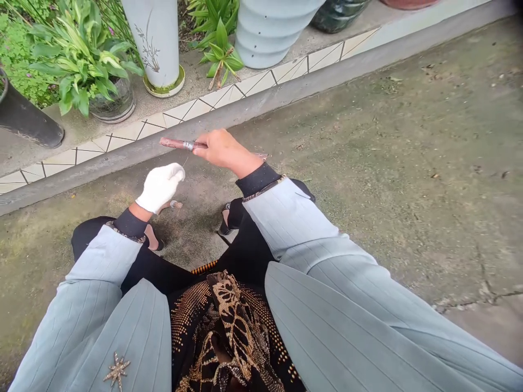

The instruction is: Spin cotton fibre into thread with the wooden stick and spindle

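Note:
My right hand (223,148), bare, is closed around a reddish-brown stick (174,143) that points left. Silvery wire (188,145) is wound round the stick just ahead of my fingers. From there a thin strand (185,162) runs down to my left hand (160,187), which wears a white glove and pinches it. Below the glove shows the end of a second brownish piece (175,204) with a pale band; whether my left hand touches it I cannot tell.
Concrete ground (388,163) lies around my feet. A raised ledge with a tiled edge (196,109) crosses ahead. On it stand a tall white pot (157,43), a ribbed pale pot (269,32), a leafy plant in a glass bowl (114,100) and a tilted black pot (30,117).

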Available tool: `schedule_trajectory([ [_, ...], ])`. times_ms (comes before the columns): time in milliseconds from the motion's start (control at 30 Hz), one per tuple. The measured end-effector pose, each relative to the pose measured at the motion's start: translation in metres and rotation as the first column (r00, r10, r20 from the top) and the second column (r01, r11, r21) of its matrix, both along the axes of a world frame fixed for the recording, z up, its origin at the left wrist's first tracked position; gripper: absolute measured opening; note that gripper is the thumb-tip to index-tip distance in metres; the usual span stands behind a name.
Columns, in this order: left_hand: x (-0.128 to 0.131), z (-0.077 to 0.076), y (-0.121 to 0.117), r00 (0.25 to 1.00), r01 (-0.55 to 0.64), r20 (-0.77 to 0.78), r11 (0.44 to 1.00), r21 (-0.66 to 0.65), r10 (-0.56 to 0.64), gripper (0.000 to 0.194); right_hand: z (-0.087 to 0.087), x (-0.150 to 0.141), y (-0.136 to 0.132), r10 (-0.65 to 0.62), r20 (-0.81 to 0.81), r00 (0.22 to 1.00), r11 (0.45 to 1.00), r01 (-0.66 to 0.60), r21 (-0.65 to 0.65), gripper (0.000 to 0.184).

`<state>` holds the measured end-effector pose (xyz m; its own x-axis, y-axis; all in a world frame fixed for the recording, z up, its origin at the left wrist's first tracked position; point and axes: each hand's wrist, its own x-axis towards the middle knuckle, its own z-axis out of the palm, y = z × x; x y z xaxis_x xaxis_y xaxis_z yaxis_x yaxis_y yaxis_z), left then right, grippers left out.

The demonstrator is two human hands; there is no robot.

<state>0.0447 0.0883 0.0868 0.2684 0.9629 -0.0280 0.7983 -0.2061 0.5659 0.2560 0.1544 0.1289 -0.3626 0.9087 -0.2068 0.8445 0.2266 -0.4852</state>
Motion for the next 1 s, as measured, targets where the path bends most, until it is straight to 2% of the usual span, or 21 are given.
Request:
schedule_trajectory([
  [67,0.002,0.003,-0.001,0.988,0.008,-0.154,0.999,0.044,-0.001,0.028,0.001,-0.003,-0.003,0.044,0.093,0.995,0.999,-0.044,0.005,0.03],
  [167,0.004,0.009,-0.004,0.924,0.044,-0.382,0.995,0.089,-0.006,0.032,0.002,-0.009,-0.01,0.122,0.207,0.971,0.992,-0.119,-0.028,0.036],
  [233,0.003,0.014,-0.004,0.877,0.078,-0.481,0.992,0.099,-0.02,0.034,0.004,-0.012,-0.014,0.249,0.241,0.938,0.968,-0.234,-0.087,0.033],
  [300,0.001,0.018,-0.002,0.858,0.108,-0.512,0.99,0.089,-0.047,0.032,0.005,-0.013,-0.017,0.412,0.203,0.888,0.909,-0.386,-0.156,0.028],
  [400,-0.007,0.018,0.008,0.909,0.111,-0.409,0.993,0.046,-0.083,0.027,0.005,-0.009,-0.018,0.556,0.049,0.83,0.822,-0.539,-0.186,0.021],
  [467,-0.015,0.014,0.018,0.971,0.116,-0.208,0.993,-0.029,-0.12,0.026,0.003,-0.004,-0.017,0.571,-0.08,0.817,0.802,-0.576,-0.155,0.02],
  [533,-0.023,0.007,0.027,0.984,0.165,0.084,0.978,-0.129,-0.155,0.03,0.0,0.002,-0.016,0.559,-0.214,0.801,0.803,-0.587,-0.104,0.019],
  [633,-0.025,-0.005,0.03,0.885,0.244,0.452,0.94,-0.239,-0.115,0.044,-0.005,0.008,-0.014,0.507,-0.358,0.784,0.843,-0.537,0.016,0.021],
  [733,-0.014,-0.014,0.022,0.75,0.276,0.661,0.911,-0.307,-0.005,0.056,-0.007,0.009,-0.012,0.375,-0.389,0.842,0.927,-0.349,0.137,0.024],
  [800,-0.005,-0.016,0.014,0.719,0.315,0.695,0.88,-0.356,0.024,0.057,-0.005,0.007,-0.01,0.238,-0.333,0.913,0.967,-0.192,0.165,0.026],
  [867,0.001,-0.014,0.007,0.741,0.352,0.672,0.852,-0.388,0.0,0.054,-0.004,0.005,-0.008,0.118,-0.215,0.969,0.984,-0.086,0.153,0.03],
  [933,0.001,-0.009,0.004,0.783,0.36,0.621,0.846,-0.392,-0.045,0.049,-0.004,0.002,-0.007,0.047,-0.065,0.997,0.993,-0.039,0.115,0.034],
  [1000,-0.003,-0.004,0.003,0.833,0.345,0.544,0.862,-0.37,-0.1,0.044,-0.005,-0.002,-0.009,0.031,0.07,0.997,0.996,-0.036,0.08,0.038],
])
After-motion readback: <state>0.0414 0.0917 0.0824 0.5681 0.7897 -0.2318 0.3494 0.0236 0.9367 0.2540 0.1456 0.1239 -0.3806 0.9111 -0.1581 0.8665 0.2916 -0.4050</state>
